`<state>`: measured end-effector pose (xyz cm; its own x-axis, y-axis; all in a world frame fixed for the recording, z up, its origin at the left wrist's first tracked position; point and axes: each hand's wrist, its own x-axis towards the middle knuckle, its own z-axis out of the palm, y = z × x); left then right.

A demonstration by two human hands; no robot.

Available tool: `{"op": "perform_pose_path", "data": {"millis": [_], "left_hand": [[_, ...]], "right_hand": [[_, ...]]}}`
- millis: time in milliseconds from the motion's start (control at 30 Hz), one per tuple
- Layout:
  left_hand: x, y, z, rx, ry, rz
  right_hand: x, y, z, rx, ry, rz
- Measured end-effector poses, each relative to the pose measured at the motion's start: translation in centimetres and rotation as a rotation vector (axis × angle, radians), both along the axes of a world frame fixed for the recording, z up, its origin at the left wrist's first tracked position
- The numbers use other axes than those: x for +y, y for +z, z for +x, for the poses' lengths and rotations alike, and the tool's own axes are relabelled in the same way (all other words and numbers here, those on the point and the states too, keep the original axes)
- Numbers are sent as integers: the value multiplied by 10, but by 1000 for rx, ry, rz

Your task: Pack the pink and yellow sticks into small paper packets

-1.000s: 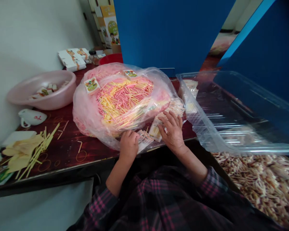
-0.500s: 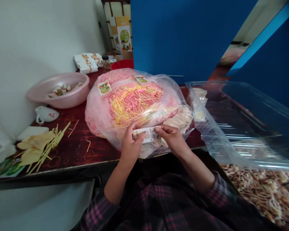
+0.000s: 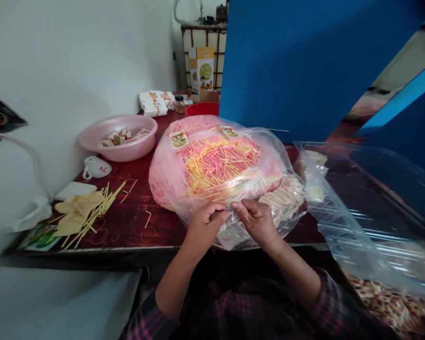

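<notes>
In the head view, the carton (image 3: 205, 72) at the back bears a round green cartoon face, its lettering too small to read; the white mug (image 3: 97, 168) carries a red mark that I cannot make out. Print on the fanned sachets (image 3: 284, 198) is illegible too. The left hand (image 3: 206, 225) and right hand (image 3: 258, 222) pinch a small item (image 3: 229, 208) between their fingertips, almost wholly hidden, over the front of the plastic bag (image 3: 165, 170). Bare room on the dark red table (image 3: 129, 236) lies left of the bag; at the right, a clear tray (image 3: 318, 215) juts past the front edge. The bag is crinkled, see-through film around a heap of thin pink and yellow sticks (image 3: 221, 160). A smooth, round pink basin (image 3: 115, 154) stands behind the mug
</notes>
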<state>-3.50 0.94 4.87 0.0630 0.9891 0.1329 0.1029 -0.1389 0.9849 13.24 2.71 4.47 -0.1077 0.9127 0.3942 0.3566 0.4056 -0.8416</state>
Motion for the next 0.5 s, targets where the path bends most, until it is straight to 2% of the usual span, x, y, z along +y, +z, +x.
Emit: {"op": "perform_pose_path", "data": {"millis": [100, 233, 300, 367, 433, 500], "left_hand": [[1, 2, -11, 53, 70, 111], [0, -4, -19, 105, 143, 196], [-1, -9, -20, 105, 136, 208], [-2, -15, -22, 92, 152, 215], [-3, -19, -24, 82, 192, 225], [-4, -22, -27, 84, 212, 231]], "right_hand": [[16, 5, -9, 18, 69, 4], [63, 19, -20, 46, -12, -24], [91, 29, -29, -135, -44, -4], [115, 41, -41, -482, -63, -5], [134, 51, -56, -809, -80, -57], [148, 56, -71, -987, -91, -125]]}}
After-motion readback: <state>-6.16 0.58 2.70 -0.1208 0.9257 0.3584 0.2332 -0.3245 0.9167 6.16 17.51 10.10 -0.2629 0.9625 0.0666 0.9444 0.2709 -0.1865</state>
